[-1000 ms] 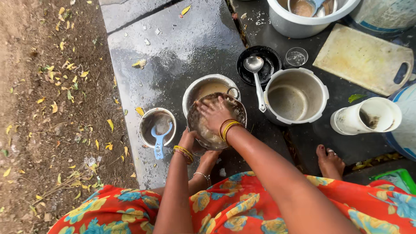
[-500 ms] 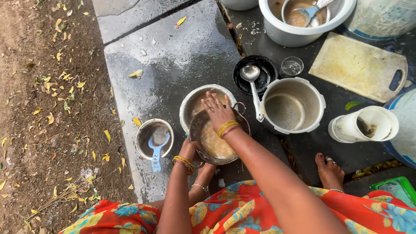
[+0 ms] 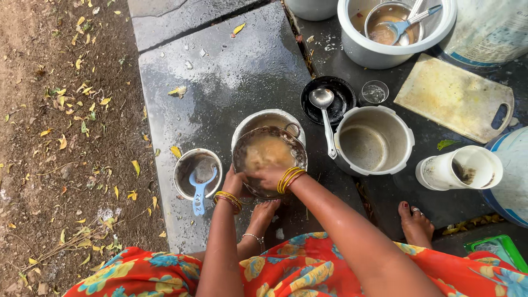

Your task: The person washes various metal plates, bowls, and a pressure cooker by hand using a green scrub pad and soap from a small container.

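Steel: one pan [image 3: 269, 154], two hands, left hand [image 3: 235, 182], right hand [image 3: 268, 177].

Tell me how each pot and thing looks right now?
Pan: tilted, soapy inside, held.
Left hand: gripping the pan's rim.
Right hand: inside the pan, on its near wall.
Small bowl: upright, blue scoop in it.
Pot: upright, open, a little water inside.
Ladle: lying across the black pan.
White jug: on its side.
Board: flat, stained.
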